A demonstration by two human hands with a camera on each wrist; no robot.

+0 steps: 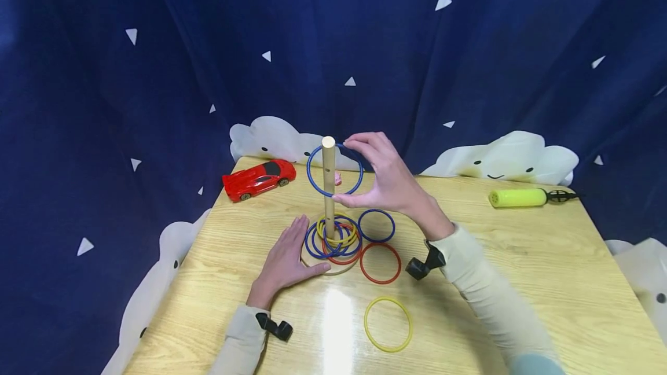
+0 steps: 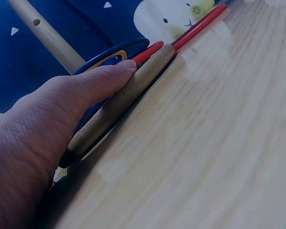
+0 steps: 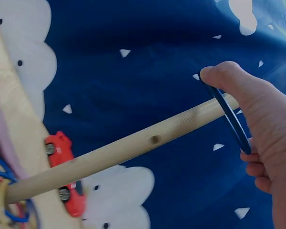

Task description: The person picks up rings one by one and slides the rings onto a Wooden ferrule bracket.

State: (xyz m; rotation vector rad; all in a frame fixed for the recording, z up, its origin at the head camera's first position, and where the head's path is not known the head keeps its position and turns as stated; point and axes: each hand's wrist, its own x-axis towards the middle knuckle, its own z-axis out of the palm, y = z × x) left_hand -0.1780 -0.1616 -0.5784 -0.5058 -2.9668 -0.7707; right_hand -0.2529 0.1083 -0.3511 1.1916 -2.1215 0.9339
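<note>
A thin, round blue ring (image 3: 235, 125) is pinched by the right grip (image 1: 383, 175), with thumb and fingers set on opposite edges. It is held high, at the upper end of an upright wooden pole (image 1: 329, 172); whether the pole is fully encircled cannot be told for certain. The left grip (image 1: 283, 253) is laid against the round wooden base (image 1: 340, 269) with fingers straight and thumb spread, nothing being clenched.

Round the pole's foot, blue, yellow and red rings are heaped unevenly. Just beside the base, a loose blue ring (image 1: 394, 227) and a loose red ring (image 1: 400, 262) are laid flat; nearer the viewer, a loose yellow ring (image 1: 410, 324) is set apart.

Towards the bench's far edge, a red toy car (image 1: 260, 178) is placed on the left and a yellow-green pump (image 1: 518, 198) on the right. Between the loose rings and the pump, a broad stretch of bench (image 1: 521, 259) is left, partly crossed by the right sleeve. The far edge is backed by a dark blue curtain (image 1: 365, 33).

The base's thick side is shown edge-on by the left wrist view, a hole in the pole by the right; only from the head is the loose yellow ring seen.
</note>
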